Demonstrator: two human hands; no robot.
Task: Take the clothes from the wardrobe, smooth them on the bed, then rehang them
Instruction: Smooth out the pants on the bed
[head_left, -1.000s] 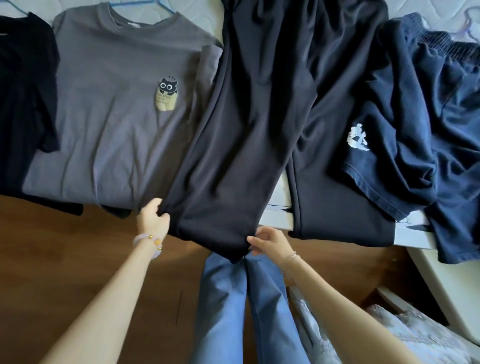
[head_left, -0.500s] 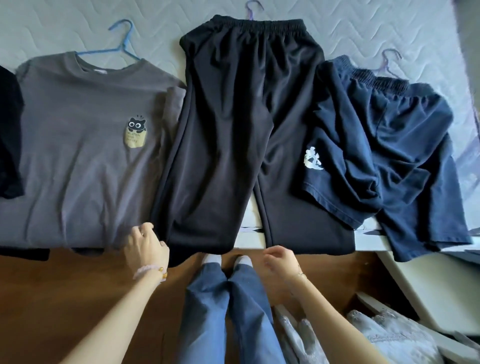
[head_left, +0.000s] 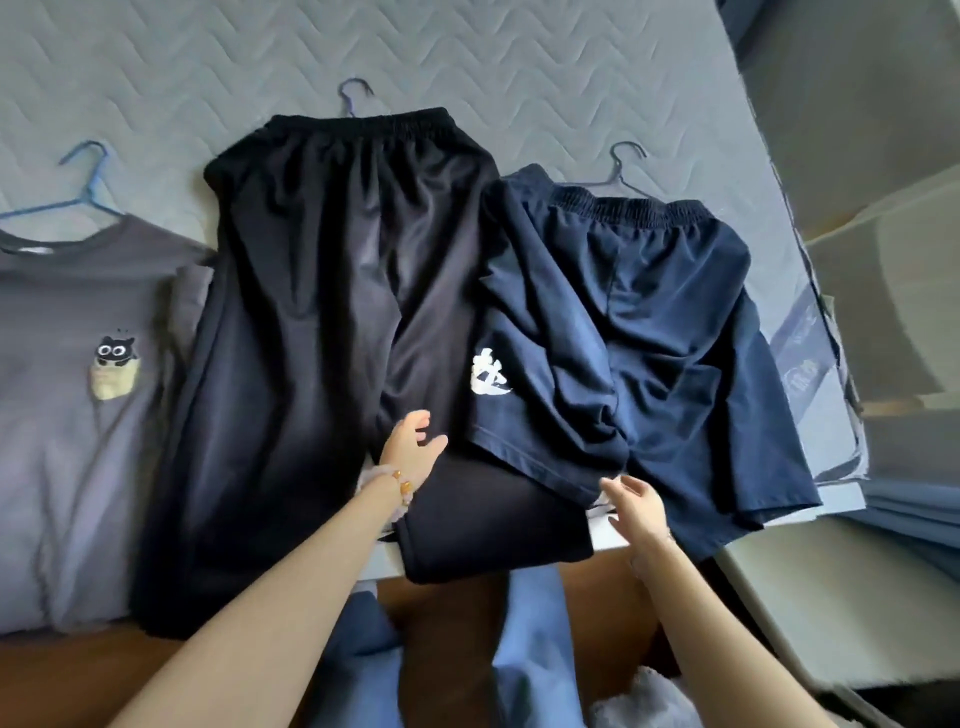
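Black trousers (head_left: 311, 322) lie flat on the grey quilted bed (head_left: 519, 62), their legs hanging over its near edge. Creased navy shorts (head_left: 649, 332) with a white print lie to their right, one leg overlapping the trousers. A grey T-shirt (head_left: 67, 426) with a cat patch lies on the left. Each garment has a hanger hook showing at its top. My left hand (head_left: 413, 441) hovers open over the trousers' right leg, next to the shorts' hem. My right hand (head_left: 636, 506) is open with fingers spread at the lower hem of the shorts.
The bed's white front edge (head_left: 610, 535) runs under the garments, with brown wooden floor (head_left: 52, 675) below it. My legs in blue jeans (head_left: 535, 639) stand against the bed. A pale furniture panel (head_left: 831, 597) stands at the right, and light fabric (head_left: 639, 696) lies by my feet.
Both hands left the bottom hem of the left trouser leg and moved up and right toward the navy shorts. The view rose, showing more of the bed and the hangers.
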